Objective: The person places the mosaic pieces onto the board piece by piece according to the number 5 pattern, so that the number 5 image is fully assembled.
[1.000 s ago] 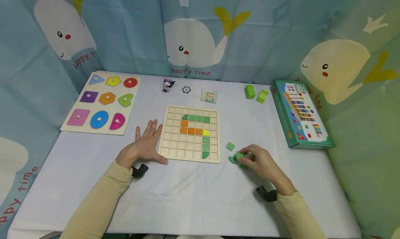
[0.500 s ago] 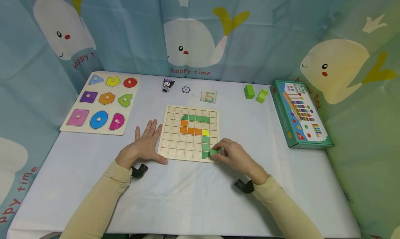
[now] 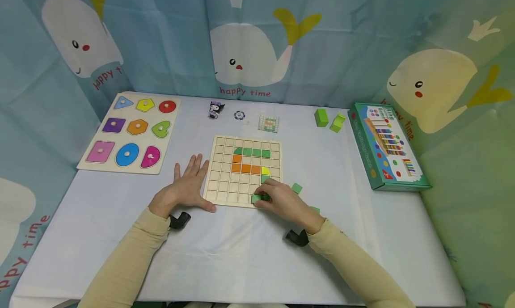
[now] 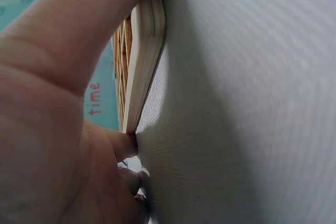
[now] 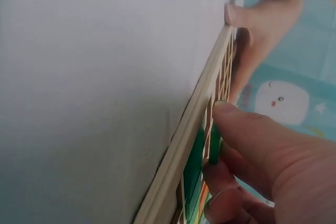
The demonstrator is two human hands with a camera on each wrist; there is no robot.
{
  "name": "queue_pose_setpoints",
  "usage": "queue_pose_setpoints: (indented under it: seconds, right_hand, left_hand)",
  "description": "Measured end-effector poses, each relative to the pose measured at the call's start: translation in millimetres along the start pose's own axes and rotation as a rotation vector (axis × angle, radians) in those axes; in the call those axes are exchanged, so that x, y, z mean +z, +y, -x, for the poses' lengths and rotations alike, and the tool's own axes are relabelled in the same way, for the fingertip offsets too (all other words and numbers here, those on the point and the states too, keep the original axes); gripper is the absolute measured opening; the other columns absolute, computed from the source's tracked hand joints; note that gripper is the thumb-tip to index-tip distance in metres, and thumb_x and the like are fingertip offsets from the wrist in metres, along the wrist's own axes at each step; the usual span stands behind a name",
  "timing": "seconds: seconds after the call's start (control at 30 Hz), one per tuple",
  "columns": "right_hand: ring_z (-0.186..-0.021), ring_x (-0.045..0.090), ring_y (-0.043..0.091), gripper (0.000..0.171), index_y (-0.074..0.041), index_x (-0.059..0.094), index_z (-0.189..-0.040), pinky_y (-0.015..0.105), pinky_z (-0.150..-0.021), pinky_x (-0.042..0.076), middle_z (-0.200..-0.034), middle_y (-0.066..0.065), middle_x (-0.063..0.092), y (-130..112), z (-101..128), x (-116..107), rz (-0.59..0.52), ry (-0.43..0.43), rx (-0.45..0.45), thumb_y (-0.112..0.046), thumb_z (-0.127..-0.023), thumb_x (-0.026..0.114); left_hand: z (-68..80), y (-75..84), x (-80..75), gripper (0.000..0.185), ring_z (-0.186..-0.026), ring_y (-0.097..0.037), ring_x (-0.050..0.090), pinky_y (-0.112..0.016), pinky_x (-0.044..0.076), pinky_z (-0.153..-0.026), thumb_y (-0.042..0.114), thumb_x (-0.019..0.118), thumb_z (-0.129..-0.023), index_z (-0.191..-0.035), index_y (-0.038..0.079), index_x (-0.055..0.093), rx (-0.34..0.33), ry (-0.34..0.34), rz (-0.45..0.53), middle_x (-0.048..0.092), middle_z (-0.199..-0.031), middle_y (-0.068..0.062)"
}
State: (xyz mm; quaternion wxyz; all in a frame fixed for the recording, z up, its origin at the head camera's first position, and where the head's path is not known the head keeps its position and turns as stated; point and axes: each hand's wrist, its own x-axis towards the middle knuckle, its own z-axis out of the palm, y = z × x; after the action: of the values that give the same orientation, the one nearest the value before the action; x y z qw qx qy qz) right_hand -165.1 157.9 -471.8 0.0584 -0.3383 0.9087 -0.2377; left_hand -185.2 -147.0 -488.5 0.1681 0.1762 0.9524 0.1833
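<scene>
A wooden grid board (image 3: 229, 186) lies mid-table, with green, orange and yellow tiles in some of its squares. My left hand (image 3: 181, 186) lies spread at the board's left edge, its thumb by the front left corner. With thumb and fingertips my right hand (image 3: 283, 201) pinches a green square tile (image 3: 256, 198) over the front row, left of the green column. In the right wrist view the pinched green tile (image 5: 214, 145) stands tilted on edge at the board. My right hand hides part of that column. Beside the hand lies a loose green tile (image 3: 297, 188).
Another green piece (image 3: 315, 209) shows partly behind the right wrist. Behind the board are a pattern card (image 3: 268, 123), a chip (image 3: 239, 115) and a small figurine (image 3: 216, 110). A shape puzzle (image 3: 130, 133) lies left; green blocks (image 3: 321, 118) and a box (image 3: 388, 147) stand right.
My right hand has taken a green tile from the loose pieces on the right and carried it left onto the board's front row. My left hand has stayed in place.
</scene>
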Motion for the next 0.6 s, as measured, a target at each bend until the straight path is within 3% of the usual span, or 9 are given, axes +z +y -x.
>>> queue_pose_setpoints:
  seconds: [0.23, 0.6]
  right_hand:
    - [-0.077, 0.053, 0.013, 0.025, -0.01, 0.072, -0.102, 0.027, -0.069, 0.046, -0.092, -0.004, 0.058, -4.4, -3.8, 1.6, 0.004, -0.003, 0.026, -0.024, -0.083, 0.08]
    - [-0.08, 0.055, 0.012, 0.024, -0.008, 0.071, -0.107, 0.027, -0.07, 0.048, -0.1, 0.0, 0.06, 0.9, -2.1, -0.5, -0.046, 0.021, -0.019, -0.021, -0.088, 0.076]
  left_hand:
    - [-0.3, -0.8, 0.5, 0.144, -0.145, -0.039, -0.012, -0.07, -0.011, -0.103, 0.07, 0.083, -0.054, -0.154, -0.005, 0.009, 0.002, 0.002, -0.002, -0.007, -0.159, -0.025]
    - [-0.4, -1.4, 0.9, 0.144, -0.145, -0.039, -0.013, -0.069, -0.011, -0.103, 0.07, 0.082, -0.055, -0.154, -0.004, 0.008, 0.005, 0.001, -0.001, -0.008, -0.159, -0.025]
